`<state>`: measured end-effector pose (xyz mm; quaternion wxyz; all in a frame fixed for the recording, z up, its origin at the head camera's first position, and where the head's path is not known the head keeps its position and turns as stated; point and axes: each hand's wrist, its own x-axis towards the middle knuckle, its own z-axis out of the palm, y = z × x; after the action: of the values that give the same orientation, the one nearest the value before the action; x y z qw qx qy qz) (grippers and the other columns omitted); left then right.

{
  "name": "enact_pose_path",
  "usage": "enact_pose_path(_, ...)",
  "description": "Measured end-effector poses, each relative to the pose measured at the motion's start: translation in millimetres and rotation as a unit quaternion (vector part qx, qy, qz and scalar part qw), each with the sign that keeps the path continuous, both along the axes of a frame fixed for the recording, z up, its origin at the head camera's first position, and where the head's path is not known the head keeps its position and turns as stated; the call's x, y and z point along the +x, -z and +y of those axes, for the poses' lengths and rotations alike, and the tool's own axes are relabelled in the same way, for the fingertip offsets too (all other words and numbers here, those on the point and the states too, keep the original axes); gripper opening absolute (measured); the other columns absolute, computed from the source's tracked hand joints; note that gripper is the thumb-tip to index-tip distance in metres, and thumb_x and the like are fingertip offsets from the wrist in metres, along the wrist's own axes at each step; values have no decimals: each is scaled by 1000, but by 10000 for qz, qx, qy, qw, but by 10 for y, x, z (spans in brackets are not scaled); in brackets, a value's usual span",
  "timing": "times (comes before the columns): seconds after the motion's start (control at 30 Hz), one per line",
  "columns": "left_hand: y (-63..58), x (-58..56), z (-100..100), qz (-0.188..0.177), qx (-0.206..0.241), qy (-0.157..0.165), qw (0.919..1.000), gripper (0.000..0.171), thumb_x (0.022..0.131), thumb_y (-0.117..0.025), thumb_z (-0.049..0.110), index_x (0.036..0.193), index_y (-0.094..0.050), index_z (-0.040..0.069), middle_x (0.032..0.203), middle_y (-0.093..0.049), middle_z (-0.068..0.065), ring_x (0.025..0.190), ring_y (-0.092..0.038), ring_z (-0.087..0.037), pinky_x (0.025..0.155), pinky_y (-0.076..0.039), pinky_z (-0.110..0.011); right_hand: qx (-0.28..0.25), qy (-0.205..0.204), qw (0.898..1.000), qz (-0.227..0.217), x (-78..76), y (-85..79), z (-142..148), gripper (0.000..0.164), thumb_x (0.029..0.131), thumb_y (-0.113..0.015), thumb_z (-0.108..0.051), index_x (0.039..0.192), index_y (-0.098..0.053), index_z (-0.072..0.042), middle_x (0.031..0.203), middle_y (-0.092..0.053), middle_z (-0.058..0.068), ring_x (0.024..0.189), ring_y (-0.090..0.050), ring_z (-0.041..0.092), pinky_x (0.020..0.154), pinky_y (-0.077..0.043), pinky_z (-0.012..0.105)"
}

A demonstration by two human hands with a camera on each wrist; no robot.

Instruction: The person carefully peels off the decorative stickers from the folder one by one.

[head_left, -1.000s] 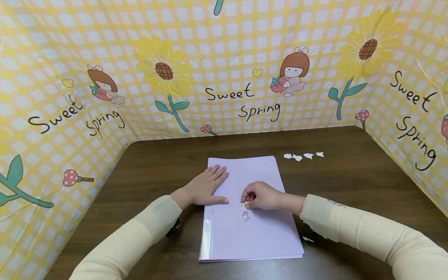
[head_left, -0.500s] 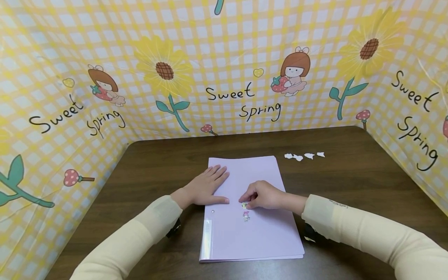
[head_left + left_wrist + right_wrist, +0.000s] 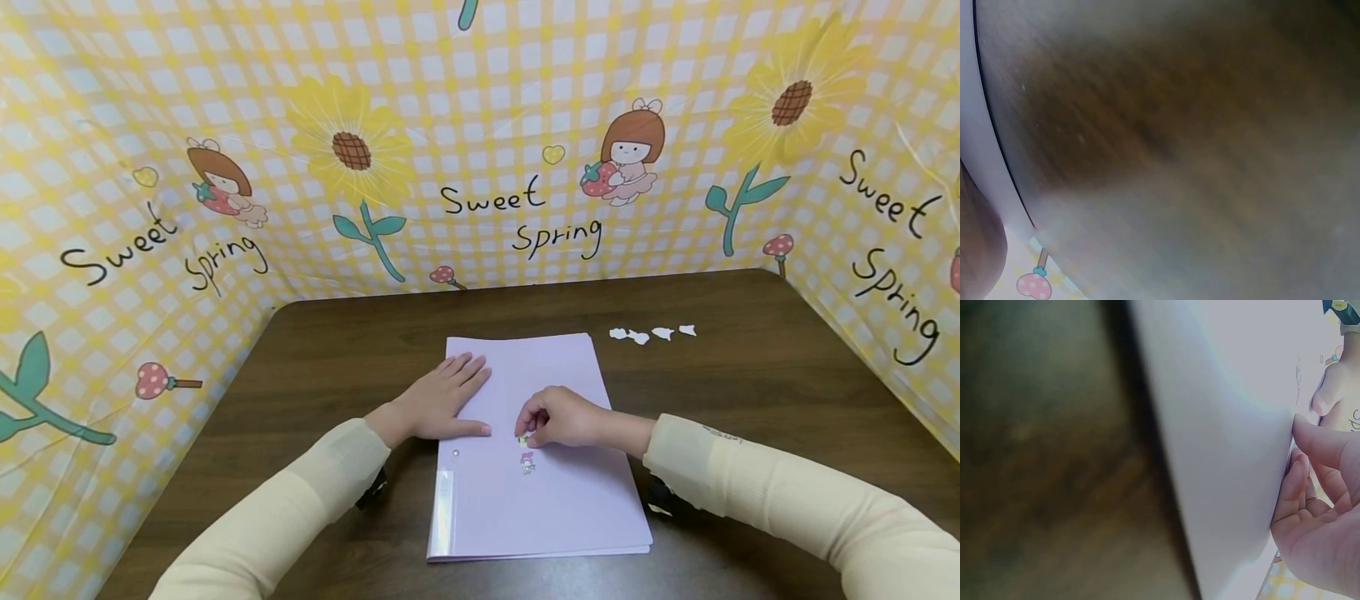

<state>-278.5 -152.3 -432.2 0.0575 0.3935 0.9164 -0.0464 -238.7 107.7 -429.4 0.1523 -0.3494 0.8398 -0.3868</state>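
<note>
A person's left hand (image 3: 448, 404) lies flat, fingers spread, on the left side of a lilac folder (image 3: 573, 512) at lower centre of the frame. The right hand (image 3: 566, 417), fingers curled, pinches a small yellow-and-white sticker (image 3: 522, 441) between thumb and forefinger, low against the cover near the frame's centre. To set it well, keep the left palm weighted so the cover cannot slide, line up the sticker's lower edge, then smooth outward from its middle; a corner could crease if squeezed. The sticker is tiny and partly hidden by the fingertips, so its design is unclear. Just below it, a pink-hooded character sticker (image 3: 527, 464) lies flat on the cover.
</note>
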Motion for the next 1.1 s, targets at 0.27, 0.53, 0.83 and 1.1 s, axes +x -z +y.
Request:
enact_pose_path(0.27, 0, -2, -4, 17, 33, 9, 10000, 100, 87, -31, 79, 156, -18, 9, 161, -9, -11, 147, -2, -29, 117, -3, -41, 63, 116, 9997, -209, -1, -7, -8, 13, 78, -76, 4, 82, -73, -9, 71, -59, -6, 71, -51, 8, 67, -45, 22)
enact_pose_path(0.53, 10, -6, -13, 48, 82, 29, 10000, 99, 87, -31, 79, 156, -18, 9, 161, -9, -11, 147, -3, -30, 117, -4, -42, -238, 63, 9982, -547, -45, 32, 31, 11, 80, -77, 0, 78, -71, -8, 67, -61, -7, 66, -52, 7, 63, -44, 21)
enact_pose_path(0.83, 8, -1, -13, 30, 75, 21, 10000, 99, 88, -32, 78, 156, -18, 8, 161, -9, -11, 147, -3, -30, 117, -3, -42, -484, -53, 9941, -970, -59, -49, 79, 7, 82, -73, 2, 81, -71, -5, 71, -63, -3, 69, -51, 10, 64, -43, 22)
enact_pose_path(1.1, 6, 0, -16, 30, 81, 25, 10000, 99, 88, -32, 78, 156, -18, 9, 161, -9, -12, 147, -3, -31, 117, -3, -42, -568, 142, 9925, -1071, -84, -54, 153, 3, 82, -74, 0, 84, -72, -1, 75, -68, 2, 70, -55, 12, 64, -47, 23)
